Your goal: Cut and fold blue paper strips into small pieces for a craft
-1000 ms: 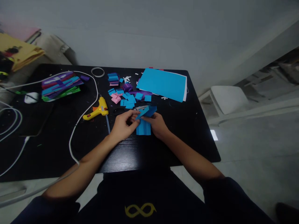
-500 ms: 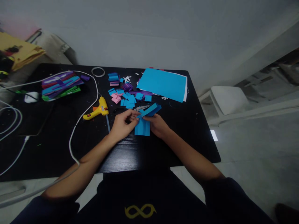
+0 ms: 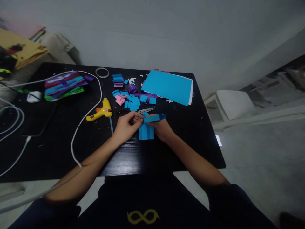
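A creased piece of blue paper is held between both hands above the front middle of the black table. My left hand pinches its left edge with thumb and fingers. On the other side my right hand grips it, its fingers partly hidden behind the paper. The upper part of the paper is folded over as a strip lying across the right fingers. Just beyond the hands lie scissors with their blades pointing right. Small blue paper pieces and pink pieces are scattered behind them.
Left of my hands lies a yellow glue gun with a glue stick in it. A white cable crosses the table and my left forearm. Blue sheets lie at the back right, a bundle of coloured strips at the back left.
The blue paper's upper strip has tipped down toward me, from slanting up to nearly level. Both hands keep their hold. The whole view has shifted slightly.
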{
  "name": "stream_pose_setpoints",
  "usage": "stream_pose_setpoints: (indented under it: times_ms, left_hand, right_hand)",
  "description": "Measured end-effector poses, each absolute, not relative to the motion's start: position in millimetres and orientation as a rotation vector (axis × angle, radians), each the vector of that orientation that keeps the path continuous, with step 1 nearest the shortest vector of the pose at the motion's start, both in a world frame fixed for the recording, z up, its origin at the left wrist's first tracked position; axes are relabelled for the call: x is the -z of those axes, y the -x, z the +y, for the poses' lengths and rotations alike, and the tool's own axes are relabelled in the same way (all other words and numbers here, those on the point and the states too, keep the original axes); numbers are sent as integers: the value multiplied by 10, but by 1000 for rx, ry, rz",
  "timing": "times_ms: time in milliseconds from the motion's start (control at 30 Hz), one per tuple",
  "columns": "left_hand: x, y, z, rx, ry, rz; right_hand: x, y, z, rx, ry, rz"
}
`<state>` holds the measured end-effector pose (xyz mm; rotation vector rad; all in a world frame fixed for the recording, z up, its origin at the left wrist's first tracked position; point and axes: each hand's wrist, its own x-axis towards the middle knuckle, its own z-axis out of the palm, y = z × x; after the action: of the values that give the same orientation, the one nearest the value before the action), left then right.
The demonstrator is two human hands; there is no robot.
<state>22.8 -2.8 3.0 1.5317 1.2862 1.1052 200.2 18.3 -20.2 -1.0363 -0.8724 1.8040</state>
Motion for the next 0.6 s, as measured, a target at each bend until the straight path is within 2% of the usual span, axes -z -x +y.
stream_pose_setpoints:
  times_ms: [600]
  left_hand:
    - [-37,-216,-30,-1070,-1618,1288]
  right_hand:
    - [163,-2009,156,-1592,1158,-1010]
